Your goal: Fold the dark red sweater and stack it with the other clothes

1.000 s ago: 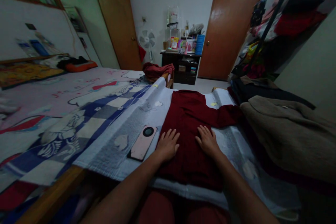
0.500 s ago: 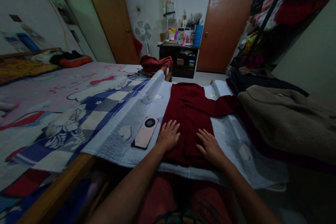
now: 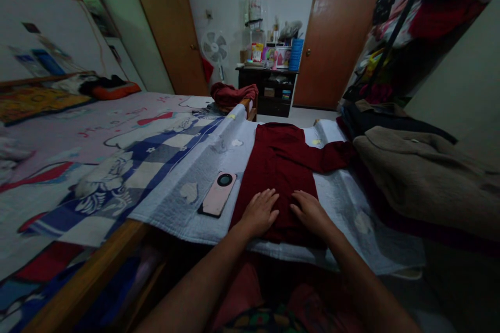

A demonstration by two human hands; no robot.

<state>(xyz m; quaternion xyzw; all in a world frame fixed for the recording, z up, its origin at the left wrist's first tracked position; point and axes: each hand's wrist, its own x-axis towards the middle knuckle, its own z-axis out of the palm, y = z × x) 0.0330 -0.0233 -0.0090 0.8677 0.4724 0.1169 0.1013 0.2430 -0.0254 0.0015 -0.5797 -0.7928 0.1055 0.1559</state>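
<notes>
Dark-red long-sleeved cloth garment point(image 3: 285, 153), spread flat on a pale blue patterned cloth point(image 3: 170, 226) directly in front of the person. Its long axis runs away from the body, the near edge lying close to the near border of the cloth. One sleeve point(image 3: 332, 157) extends to the right from the upper part; a second sleeve cannot be made out.

The left hand point(image 3: 260, 213) and the right hand point(image 3: 311, 213) rest palm down on the lower half, one on either side of the long axis, with a strip of fabric visible between them. Neither hand is clearly nearer; most of the garment lies beyond the fingertips, straight ahead. The grip of each is released: fingers extended, nothing grasped.

Left of the garment, just beside it, a pale pink smartphone with a round black camera ring point(image 3: 219, 197) lies back upward. To the right, a grey-brown thick-fabric coat point(image 3: 425, 171) lies on a heap of dark clothing point(image 3: 406, 122); whether the sleeve's end touches this heap cannot be told.

Farther left lies a blue-and-white checked textile point(image 3: 156, 164) on a pink printed bed point(image 3: 113, 114). In the background stand a white electric fan point(image 3: 214, 48) and a black cabinet point(image 3: 273, 108).
</notes>
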